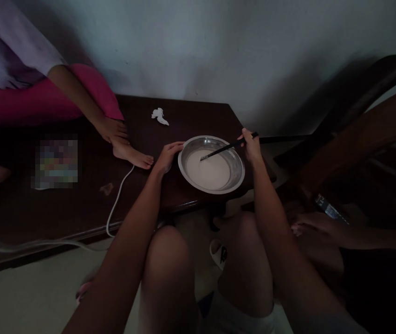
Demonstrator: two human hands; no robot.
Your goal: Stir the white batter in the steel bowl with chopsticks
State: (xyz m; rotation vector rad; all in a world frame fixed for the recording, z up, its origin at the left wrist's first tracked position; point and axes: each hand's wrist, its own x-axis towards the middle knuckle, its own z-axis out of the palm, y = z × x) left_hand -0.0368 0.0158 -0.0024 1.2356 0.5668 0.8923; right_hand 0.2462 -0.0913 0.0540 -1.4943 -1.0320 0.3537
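A round metal bowl (241,178) stands at the end of the dark wooden bench, holding a smooth, off-white liquid (208,172). My left hand (166,157) grips the bowl's left side, its fingers along the rim and its thumb hard to see. Between the fingers of my right hand (252,147) are black chopsticks (223,148), closed on near their upper end just past the right rim. They slant down to the left, with whitish tips at the liquid. How many sticks there are I cannot make out for sure.
The dark bench (191,113) runs along a pale wall. A crumpled white tissue (159,116) lies behind the bowl. Left sits a person in pink trousers (93,90), one foot near my left hand. A white cable (117,199) crosses the bench; a wooden chair (351,134) stands right.
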